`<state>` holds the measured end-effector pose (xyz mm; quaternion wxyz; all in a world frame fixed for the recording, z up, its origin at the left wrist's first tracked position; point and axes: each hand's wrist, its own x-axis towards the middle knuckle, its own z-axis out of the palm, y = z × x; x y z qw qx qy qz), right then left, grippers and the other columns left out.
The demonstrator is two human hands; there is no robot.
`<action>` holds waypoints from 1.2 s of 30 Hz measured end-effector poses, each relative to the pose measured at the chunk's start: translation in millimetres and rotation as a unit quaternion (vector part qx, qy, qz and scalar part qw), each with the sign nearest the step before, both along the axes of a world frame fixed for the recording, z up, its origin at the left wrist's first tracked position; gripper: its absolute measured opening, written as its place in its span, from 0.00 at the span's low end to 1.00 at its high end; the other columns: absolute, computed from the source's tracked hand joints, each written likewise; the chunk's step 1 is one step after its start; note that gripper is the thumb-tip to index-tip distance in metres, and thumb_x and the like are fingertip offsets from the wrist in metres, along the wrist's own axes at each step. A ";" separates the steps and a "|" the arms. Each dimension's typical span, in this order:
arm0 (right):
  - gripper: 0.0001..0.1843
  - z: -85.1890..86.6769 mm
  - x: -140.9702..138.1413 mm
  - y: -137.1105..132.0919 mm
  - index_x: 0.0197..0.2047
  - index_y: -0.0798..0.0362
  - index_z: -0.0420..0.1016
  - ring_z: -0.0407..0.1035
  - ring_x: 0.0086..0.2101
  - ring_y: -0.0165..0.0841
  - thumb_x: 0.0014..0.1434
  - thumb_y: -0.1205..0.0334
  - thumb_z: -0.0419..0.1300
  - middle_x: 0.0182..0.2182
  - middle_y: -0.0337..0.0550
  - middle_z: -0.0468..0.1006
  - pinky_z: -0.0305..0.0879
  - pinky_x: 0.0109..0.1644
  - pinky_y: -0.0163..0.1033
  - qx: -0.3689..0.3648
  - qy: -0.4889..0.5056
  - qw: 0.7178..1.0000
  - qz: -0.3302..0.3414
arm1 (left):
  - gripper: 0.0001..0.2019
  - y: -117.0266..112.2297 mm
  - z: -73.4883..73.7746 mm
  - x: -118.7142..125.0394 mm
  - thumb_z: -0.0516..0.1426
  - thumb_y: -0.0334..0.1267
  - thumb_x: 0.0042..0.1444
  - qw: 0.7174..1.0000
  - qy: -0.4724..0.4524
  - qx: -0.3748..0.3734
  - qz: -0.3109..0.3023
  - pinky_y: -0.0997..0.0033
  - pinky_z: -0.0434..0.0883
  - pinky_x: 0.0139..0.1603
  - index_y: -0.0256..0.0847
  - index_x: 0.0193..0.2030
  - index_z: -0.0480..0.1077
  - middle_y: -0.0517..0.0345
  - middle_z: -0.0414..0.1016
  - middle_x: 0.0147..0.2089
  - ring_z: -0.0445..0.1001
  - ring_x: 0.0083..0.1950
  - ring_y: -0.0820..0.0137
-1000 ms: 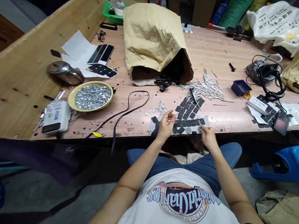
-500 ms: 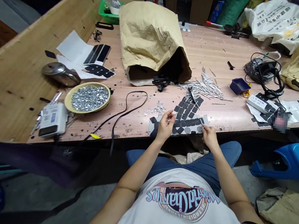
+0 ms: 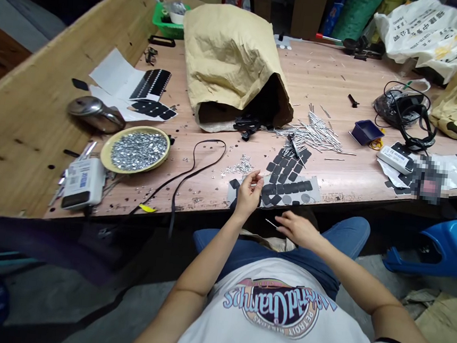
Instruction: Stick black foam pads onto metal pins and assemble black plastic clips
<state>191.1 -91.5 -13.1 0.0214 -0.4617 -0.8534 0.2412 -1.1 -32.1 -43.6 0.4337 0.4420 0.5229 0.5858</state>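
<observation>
My left hand (image 3: pixel 249 193) is raised over the table's near edge, fingers pinched on a small thing I cannot make out, above a grey backing sheet (image 3: pixel 310 190) covered with black pads (image 3: pixel 286 172). My right hand (image 3: pixel 296 228) is below the table edge over my lap, pinching a thin metal pin (image 3: pixel 271 223) that points left. A heap of metal pins (image 3: pixel 314 133) lies behind the pads, and a small scatter of tiny silver pieces (image 3: pixel 240 166) lies to their left.
A big brown paper bag (image 3: pixel 230 54) lies open at table centre. A yellow dish (image 3: pixel 111 159) of silver pieces, a white device (image 3: pixel 79 182) and a black strap (image 3: pixel 190 171) lie left. A blue tray (image 3: pixel 367 132), cables and pad sheets lie right. A blue stool (image 3: pixel 433 253) stands below right.
My right hand has come off the backing sheet, moving down and left below the table edge, now with a thin pin in its fingers. My left hand stays pinched in about the same spot.
</observation>
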 end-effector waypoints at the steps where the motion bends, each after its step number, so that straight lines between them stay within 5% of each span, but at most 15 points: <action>1: 0.19 4.0 4.2 16.2 0.56 0.49 0.71 0.71 0.38 0.35 0.63 0.60 0.51 0.45 0.50 0.73 0.68 0.41 0.40 0.036 -0.005 0.999 0.001 | 0.19 0.0 -0.6 -1.5 0.59 0.48 0.52 1.000 0.008 0.003 0.004 0.75 0.69 0.37 0.39 0.47 0.70 0.52 0.73 0.40 0.72 0.38 0.72; 6: 0.23 25.1 34.0 132.7 0.52 0.54 0.72 0.65 0.50 0.39 0.59 0.78 0.46 0.52 0.54 0.71 0.64 0.49 0.46 0.171 -0.062 0.983 0.021 | 0.17 -0.1 1.7 -8.5 0.58 0.46 0.53 0.999 0.044 0.016 0.025 0.74 0.69 0.37 0.38 0.46 0.71 0.52 0.73 0.40 0.72 0.39 0.71; 9: 0.18 34.1 46.2 186.7 0.44 0.53 0.76 0.64 0.51 0.36 0.57 0.78 0.51 0.52 0.49 0.73 0.60 0.54 0.47 0.135 -0.080 0.980 0.121 | 0.14 0.8 4.2 -16.8 0.58 0.44 0.53 0.996 0.073 0.025 0.041 0.73 0.69 0.36 0.38 0.42 0.72 0.51 0.73 0.40 0.72 0.39 0.70; 13: 0.12 42.3 46.5 214.3 0.35 0.54 0.76 0.66 0.50 0.31 0.53 0.78 0.56 0.47 0.42 0.76 0.58 0.58 0.47 0.047 -0.049 0.984 0.163 | 0.08 10.2 4.3 -37.6 0.58 0.39 0.52 0.989 0.125 0.030 0.078 0.74 0.68 0.32 0.39 0.37 0.73 0.53 0.71 0.38 0.71 0.35 0.71; 16: 0.10 48.2 42.5 217.3 0.28 0.55 0.73 0.67 0.47 0.28 0.50 0.79 0.56 0.42 0.39 0.78 0.59 0.57 0.45 0.015 -0.020 0.987 0.158 | 0.04 29.7 3.4 -51.5 0.57 0.35 0.51 0.977 0.187 0.012 0.099 0.71 0.68 0.35 0.39 0.33 0.72 0.52 0.70 0.37 0.70 0.35 0.70; 21: 0.14 60.2 40.1 212.2 0.21 0.53 0.66 0.67 0.43 0.22 0.52 0.80 0.54 0.33 0.36 0.78 0.55 0.59 0.45 0.055 0.053 0.990 0.120 | 0.03 78.4 2.3 -47.4 0.56 0.30 0.49 0.950 0.308 -0.036 0.048 0.58 0.66 0.49 0.39 0.28 0.71 0.49 0.70 0.36 0.70 0.42 0.60; 28: 0.16 61.6 44.3 188.0 0.34 0.53 0.74 0.65 0.36 0.25 0.56 0.81 0.50 0.26 0.36 0.73 0.58 0.57 0.45 0.141 0.040 0.984 0.101 | 0.11 111.3 0.3 -30.9 0.56 0.23 0.45 0.928 0.364 -0.071 0.036 0.49 0.60 0.55 0.41 0.19 0.60 0.41 0.69 0.38 0.66 0.51 0.48; 32: 0.18 41.5 35.0 158.4 0.47 0.55 0.74 0.65 0.30 0.29 0.59 0.77 0.49 0.32 0.43 0.76 0.67 0.42 0.40 0.204 -0.002 0.977 0.053 | 0.13 107.4 7.2 -28.3 0.55 0.23 0.45 0.954 0.289 -0.057 0.050 0.50 0.61 0.55 0.42 0.19 0.56 0.46 0.69 0.34 0.67 0.50 0.53; 36: 0.18 21.1 4.6 116.0 0.54 0.53 0.70 0.70 0.31 0.31 0.64 0.65 0.48 0.35 0.45 0.77 0.67 0.34 0.34 0.213 0.080 0.974 -0.004 | 0.08 86.0 17.2 -14.3 0.54 0.28 0.52 0.994 0.060 -0.080 0.041 0.61 0.69 0.43 0.40 0.24 0.60 0.57 0.69 0.27 0.72 0.34 0.67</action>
